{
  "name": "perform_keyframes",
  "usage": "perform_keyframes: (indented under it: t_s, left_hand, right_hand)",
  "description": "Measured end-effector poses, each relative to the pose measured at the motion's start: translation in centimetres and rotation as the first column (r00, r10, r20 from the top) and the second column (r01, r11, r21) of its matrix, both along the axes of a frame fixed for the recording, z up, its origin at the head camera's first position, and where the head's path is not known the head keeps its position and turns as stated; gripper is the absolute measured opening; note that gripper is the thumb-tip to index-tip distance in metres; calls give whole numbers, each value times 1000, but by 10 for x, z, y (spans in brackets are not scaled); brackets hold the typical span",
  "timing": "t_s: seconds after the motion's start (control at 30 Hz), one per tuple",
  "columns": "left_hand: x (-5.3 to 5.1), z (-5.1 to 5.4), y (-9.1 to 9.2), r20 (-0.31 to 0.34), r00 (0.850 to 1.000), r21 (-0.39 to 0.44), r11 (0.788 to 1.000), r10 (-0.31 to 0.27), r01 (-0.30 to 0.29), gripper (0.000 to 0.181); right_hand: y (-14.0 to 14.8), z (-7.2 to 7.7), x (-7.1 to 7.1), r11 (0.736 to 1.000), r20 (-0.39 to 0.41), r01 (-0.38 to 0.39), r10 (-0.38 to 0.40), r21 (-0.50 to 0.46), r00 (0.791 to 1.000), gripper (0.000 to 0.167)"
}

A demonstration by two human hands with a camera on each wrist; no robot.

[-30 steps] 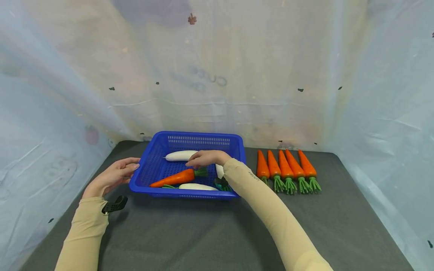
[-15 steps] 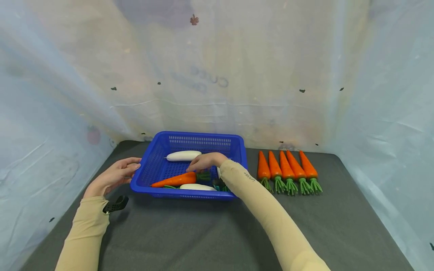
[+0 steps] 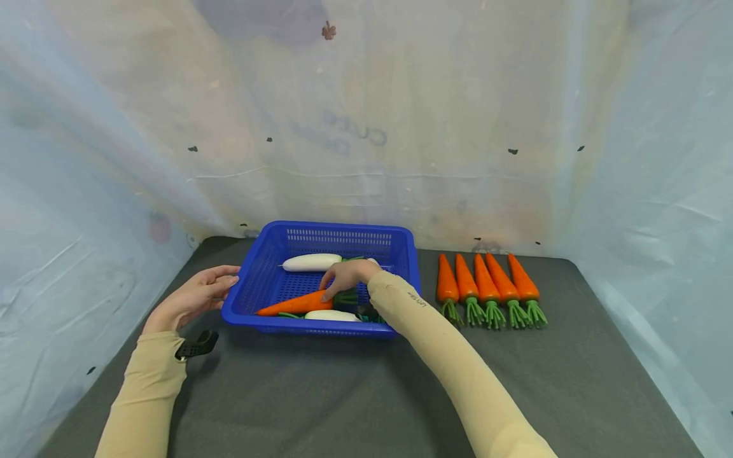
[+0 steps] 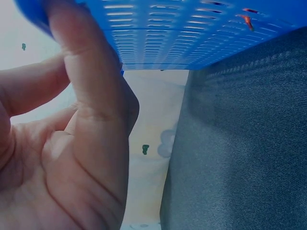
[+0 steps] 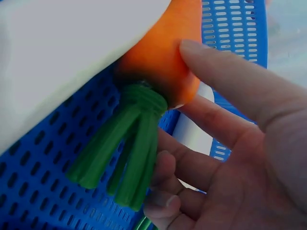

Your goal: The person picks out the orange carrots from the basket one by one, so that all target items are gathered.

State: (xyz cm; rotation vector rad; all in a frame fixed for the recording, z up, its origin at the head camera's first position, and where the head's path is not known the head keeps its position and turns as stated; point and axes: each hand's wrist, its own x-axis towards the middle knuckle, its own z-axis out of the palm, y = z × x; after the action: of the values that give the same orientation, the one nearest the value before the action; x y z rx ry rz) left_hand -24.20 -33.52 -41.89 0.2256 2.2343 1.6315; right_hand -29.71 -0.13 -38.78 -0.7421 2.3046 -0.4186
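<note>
A blue plastic basket (image 3: 269, 322) holds an orange carrot (image 3: 294, 304) with a green top and several white radishes. One radish (image 3: 312, 263) lies toward the back and another radish (image 3: 333, 315) along the front wall. My left hand (image 3: 195, 298) holds the basket's left rim, and in the left wrist view its thumb reaches up to the blue edge. Over the carrot's thick end is my right hand (image 3: 348, 275). The right wrist view shows the thumb on the carrot (image 5: 165, 52) and the index finger on its other side, pinching it near the green stalks. The right forearm hides the basket's front right corner.
Right of the basket, several carrots (image 3: 485, 280) lie side by side on the dark grey table (image 3: 298, 388), green tops toward me. A pale plastic sheet (image 3: 446, 95) hangs behind and along both sides. A black band (image 3: 196, 345) sits at the left wrist.
My right hand has come down from above the basket's middle onto the carrot's thick end and taken hold of it. My left hand stays at the rim.
</note>
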Motion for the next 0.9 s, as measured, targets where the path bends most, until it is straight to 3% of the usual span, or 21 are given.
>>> perform_keyframes:
  t_s: [0.37, 0.7, 0.9]
  left_hand:
    - [1, 2, 0, 8, 1000, 0, 1000, 6, -6, 62]
    - [1, 1, -1, 4, 1000, 16, 1000, 1, -1, 63]
    - [1, 1, 2, -6, 1000, 7, 1000, 3, -3, 62]
  right_hand:
    - [0, 5, -3, 999, -14, -34, 34, -15, 999, 27]
    - [-2, 8, -1, 992, 33, -27, 32, -122, 999, 18]
    - [-1, 10, 0, 986, 20, -44, 48, -159, 999, 20]
